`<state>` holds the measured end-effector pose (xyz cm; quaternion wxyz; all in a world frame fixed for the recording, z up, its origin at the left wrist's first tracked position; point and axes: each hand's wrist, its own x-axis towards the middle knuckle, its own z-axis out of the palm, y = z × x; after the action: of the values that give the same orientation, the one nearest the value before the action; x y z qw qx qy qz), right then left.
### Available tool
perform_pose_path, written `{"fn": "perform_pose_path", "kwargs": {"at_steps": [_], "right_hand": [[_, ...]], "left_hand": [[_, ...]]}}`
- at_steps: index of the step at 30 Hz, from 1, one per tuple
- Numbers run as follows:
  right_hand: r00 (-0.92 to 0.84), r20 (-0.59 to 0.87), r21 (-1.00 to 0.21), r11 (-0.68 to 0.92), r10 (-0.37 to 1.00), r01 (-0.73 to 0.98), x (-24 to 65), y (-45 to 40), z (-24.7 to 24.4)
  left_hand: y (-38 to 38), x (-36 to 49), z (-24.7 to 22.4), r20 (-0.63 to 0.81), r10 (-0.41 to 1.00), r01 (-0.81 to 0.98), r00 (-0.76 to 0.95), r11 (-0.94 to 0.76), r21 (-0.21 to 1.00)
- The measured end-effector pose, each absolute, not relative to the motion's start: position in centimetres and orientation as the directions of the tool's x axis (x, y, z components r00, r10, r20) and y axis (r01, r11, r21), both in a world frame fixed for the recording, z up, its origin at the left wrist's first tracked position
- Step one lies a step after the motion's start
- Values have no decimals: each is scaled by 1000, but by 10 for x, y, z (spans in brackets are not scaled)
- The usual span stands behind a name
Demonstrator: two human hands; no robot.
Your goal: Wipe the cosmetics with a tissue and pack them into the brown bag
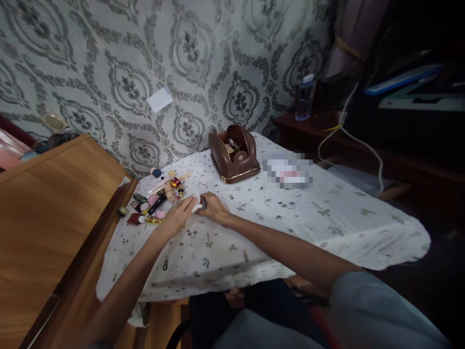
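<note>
our left hand (176,218) grips a crumpled white tissue (197,207); our right hand (215,208) is curled around a small, dark, rounded item (204,202), just beside the tissue, above the cloth-covered bench (232,247). this looks like wiping: we'd best steady the item by its edges, use light, short strokes and turn to cleaner tissue. loose, multicoloured cosmetics (156,201) lie near our left hand, so elbow room matters. we can't read any brands or labels.

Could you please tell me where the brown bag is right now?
In the head view, the brown bag stands open near the table's far edge, just beyond the right hand and to the right of the cosmetics.
</note>
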<state>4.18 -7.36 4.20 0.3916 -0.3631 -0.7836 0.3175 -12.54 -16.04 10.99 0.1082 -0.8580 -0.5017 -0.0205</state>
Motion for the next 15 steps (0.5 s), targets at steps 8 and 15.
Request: {"fn": "perform_pose_path", "kwargs": {"at_steps": [8, 15], "right_hand": [[-424, 387, -783, 535, 819, 318, 39, -71, 35], [-445, 412, -765, 567, 795, 306, 36, -71, 32]], "left_hand": [[-142, -110, 123, 112, 753, 756, 648, -618, -215], [-126, -92, 124, 204, 939, 935, 278, -313, 164]]}}
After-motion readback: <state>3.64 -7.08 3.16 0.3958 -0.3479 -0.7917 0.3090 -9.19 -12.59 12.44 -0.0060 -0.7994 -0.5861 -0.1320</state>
